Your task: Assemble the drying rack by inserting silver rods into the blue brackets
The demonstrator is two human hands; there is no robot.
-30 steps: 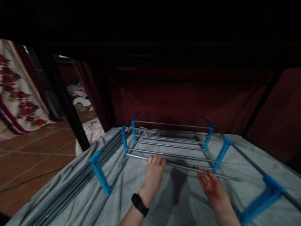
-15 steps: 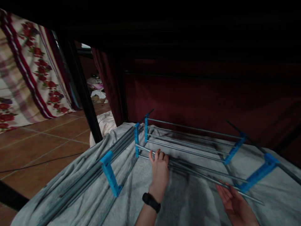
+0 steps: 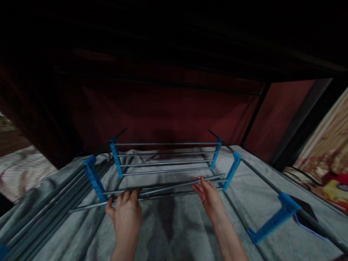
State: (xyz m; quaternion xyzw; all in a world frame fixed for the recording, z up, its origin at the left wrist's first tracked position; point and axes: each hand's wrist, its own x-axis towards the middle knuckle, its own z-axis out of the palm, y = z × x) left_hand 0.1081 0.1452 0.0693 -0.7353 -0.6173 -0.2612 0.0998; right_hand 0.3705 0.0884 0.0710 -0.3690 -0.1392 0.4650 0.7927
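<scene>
A folding drying rack (image 3: 165, 163) of grey metal rods and blue plastic brackets lies flat on a grey blanket (image 3: 174, 232). My left hand (image 3: 125, 214) rests on the nearest loose rods (image 3: 152, 194) near the left blue bracket (image 3: 94, 177), fingers spread over them. My right hand (image 3: 208, 195) touches the same rods near the right blue bracket (image 3: 231, 172), fingers slightly apart. Neither hand is wrapped round a rod.
Folded rack wings run along both sides, with a bundle of rods (image 3: 40, 217) at the left and a long rail with a blue bracket (image 3: 274, 221) at the right. A dark red curtain (image 3: 163, 112) hangs behind. Patterned cloth and a red object (image 3: 328, 181) lie at the right.
The view has swung to the right. My left hand slid leftward along the front rods and my right hand moved up onto them near the right bracket.
</scene>
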